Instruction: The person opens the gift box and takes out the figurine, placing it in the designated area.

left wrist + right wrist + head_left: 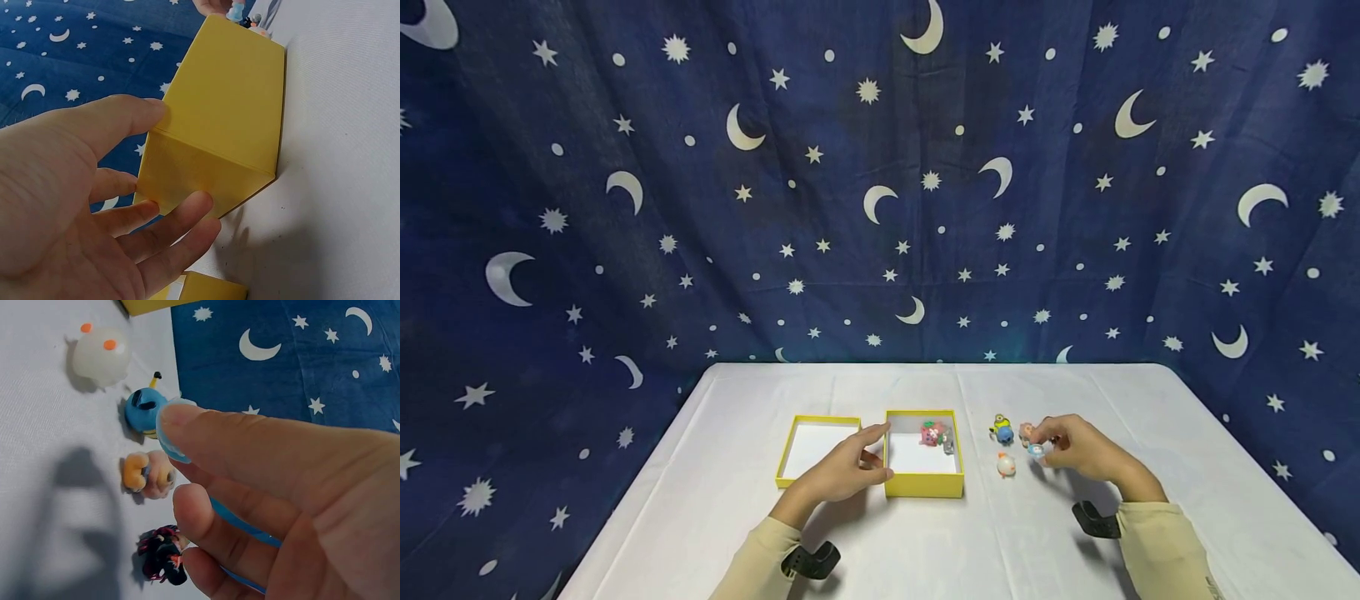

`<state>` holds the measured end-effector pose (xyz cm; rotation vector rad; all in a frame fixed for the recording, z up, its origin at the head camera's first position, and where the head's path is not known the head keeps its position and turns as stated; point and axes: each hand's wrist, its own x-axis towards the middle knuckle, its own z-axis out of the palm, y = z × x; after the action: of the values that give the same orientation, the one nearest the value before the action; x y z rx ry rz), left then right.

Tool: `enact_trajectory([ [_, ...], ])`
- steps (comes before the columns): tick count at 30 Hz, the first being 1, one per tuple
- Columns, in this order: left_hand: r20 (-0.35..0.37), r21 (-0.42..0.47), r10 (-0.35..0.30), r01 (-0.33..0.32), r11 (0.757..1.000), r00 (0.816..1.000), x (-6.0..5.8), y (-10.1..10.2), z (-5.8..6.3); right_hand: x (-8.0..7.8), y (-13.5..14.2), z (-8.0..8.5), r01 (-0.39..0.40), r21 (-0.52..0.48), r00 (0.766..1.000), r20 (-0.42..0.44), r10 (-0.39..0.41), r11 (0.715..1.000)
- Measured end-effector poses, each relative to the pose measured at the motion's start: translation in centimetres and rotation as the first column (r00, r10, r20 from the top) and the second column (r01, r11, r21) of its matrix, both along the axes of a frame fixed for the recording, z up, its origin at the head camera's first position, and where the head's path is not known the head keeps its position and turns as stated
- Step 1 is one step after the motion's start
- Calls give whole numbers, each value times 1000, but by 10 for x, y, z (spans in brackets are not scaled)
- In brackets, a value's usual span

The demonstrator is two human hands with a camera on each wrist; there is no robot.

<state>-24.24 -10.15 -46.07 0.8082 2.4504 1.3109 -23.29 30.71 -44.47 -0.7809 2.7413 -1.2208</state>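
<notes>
My left hand (842, 469) is at the left side of a yellow box (925, 485) with a white inside. In the left wrist view its thumb and loosely extended fingers (178, 228) touch the box near a corner. Inside the box lie a pink toy figure (931, 433) and a greyish toy figure (948, 442). Over the table to the right, my right hand (1078, 450) pinches a small light blue toy figure (170, 440) between thumb and fingers, which hide most of it.
Near the right hand stand a white round toy with orange spots (100, 356), a blue and yellow toy (144, 409), a peach and orange toy (149, 475) and a dark toy (161, 555). Left of the box lies a shallow yellow lid (808, 450). A starry curtain hangs behind the table.
</notes>
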Motion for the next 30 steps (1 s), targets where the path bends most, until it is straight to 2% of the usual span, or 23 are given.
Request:
enact_trajectory([
  [7,3,-5,3,-3,1000,1000,0,0,-1,0,1,-6,26,11,995,92,-27,1000],
  [15,2,6,-4,4,1000,1000,0,-1,0,-2,-1,-11,4,50,998,67,-7,999],
  [24,-7,-2,-8,8,1000,1000,0,-1,0,-3,-6,-13,47,95,993,100,-56,994],
  [30,-9,-3,-11,11,1000,1000,0,0,0,-5,-8,-16,80,148,992,83,-93,986],
])
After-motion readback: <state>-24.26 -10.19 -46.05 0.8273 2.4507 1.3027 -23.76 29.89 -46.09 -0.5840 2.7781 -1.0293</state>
